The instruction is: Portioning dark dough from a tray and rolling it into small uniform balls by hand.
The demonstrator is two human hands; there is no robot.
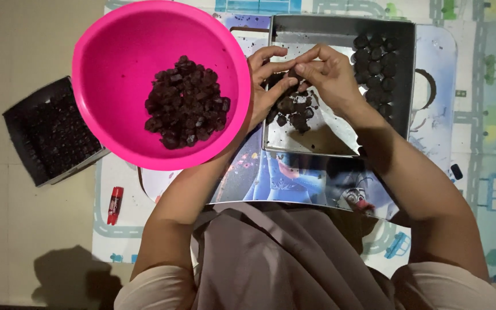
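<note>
A: Head view. What's in the hands?

B: One small dark, crumbly brown lump (294, 76), pinched between both hands over the square grey metal tray (340, 28). Left hand (265, 86) cups it from below, fingers curled in. Right hand (331, 74) closes on it from above, thumb and forefinger tips pressed together on the lump.

A: Handling?

B: My read: soft, light, a bit sticky, breaks apart easily. Looks mouldable, so hold with fingertips and light pressure, no squeeze.

A: Around it?

B: Loose pile of the same dark chunks (294, 109) on the tray just below the hands. Rows of rounded dark balls (374, 69) along the tray's right side. Big pink plastic bowl (116, 57) with more chunks sits left, touching the left hand. Black rectangular tray (50, 132) of dark pieces further left, apart. Red marker-like tube (114, 205) on the printed play mat (483, 115).
</note>
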